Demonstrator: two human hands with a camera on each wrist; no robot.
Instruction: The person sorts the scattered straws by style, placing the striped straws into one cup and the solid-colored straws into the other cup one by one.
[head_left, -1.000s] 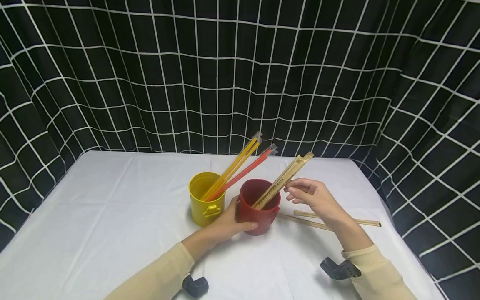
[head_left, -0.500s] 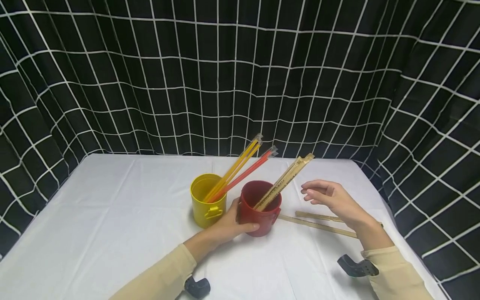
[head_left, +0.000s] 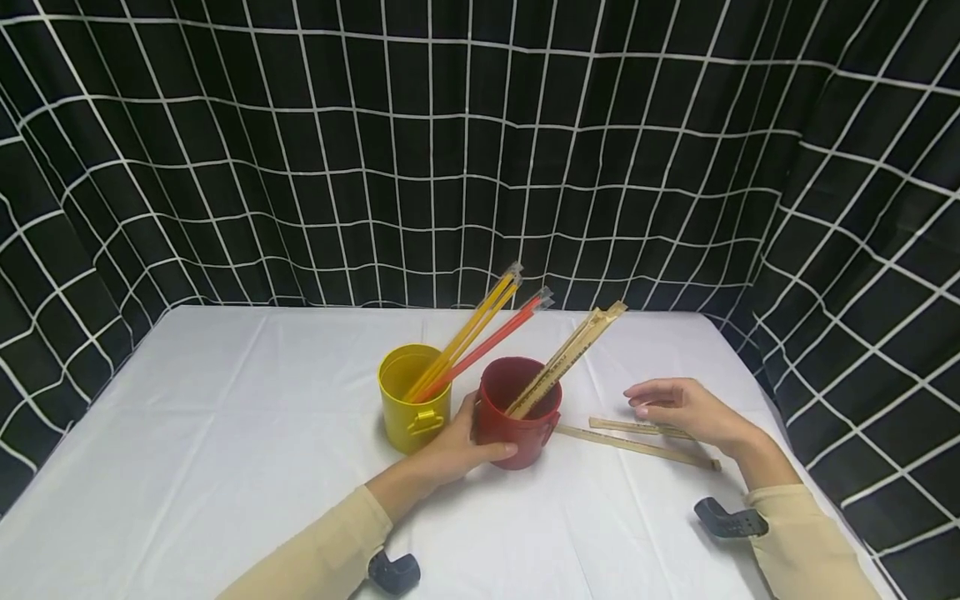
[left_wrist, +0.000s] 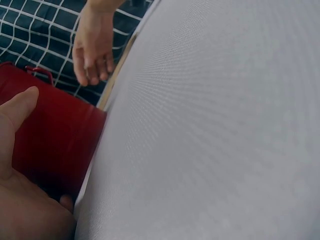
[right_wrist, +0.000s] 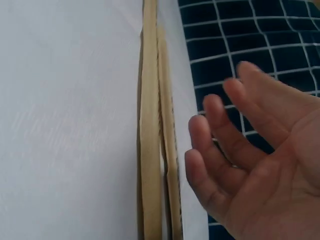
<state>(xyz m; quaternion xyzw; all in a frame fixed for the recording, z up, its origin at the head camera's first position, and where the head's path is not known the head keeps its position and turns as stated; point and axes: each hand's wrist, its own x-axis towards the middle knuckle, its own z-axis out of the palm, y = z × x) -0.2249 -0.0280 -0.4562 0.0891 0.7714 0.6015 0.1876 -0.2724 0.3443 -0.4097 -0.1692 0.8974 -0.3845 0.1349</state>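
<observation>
My left hand (head_left: 457, 448) grips the red bucket (head_left: 517, 446) round its side, with the thumb across the front; the left wrist view shows that thumb lying on the red wall (left_wrist: 60, 135). Several paper-wrapped chopsticks (head_left: 570, 354) lean out of the red bucket to the right. My right hand (head_left: 693, 410) hovers over two more wrapped chopsticks on the table, one nearer (head_left: 637, 447) and one farther (head_left: 630, 427). In the right wrist view the fingers (right_wrist: 215, 145) are loosely bent, hold nothing and stay apart from the wrapped sticks (right_wrist: 150, 125).
A yellow bucket (head_left: 397, 417) stands left of the red one, close to my left hand. Yellow and red plastic-wrapped sticks (head_left: 480, 346) lean out of it to the right. A white cloth (head_left: 247, 433) covers the table, and a black grid curtain (head_left: 420, 150) hangs behind.
My right hand has moved from beside the chopsticks in the red bucket to the right and down, over the sticks on the table. The left hand keeps its grip on the bucket.
</observation>
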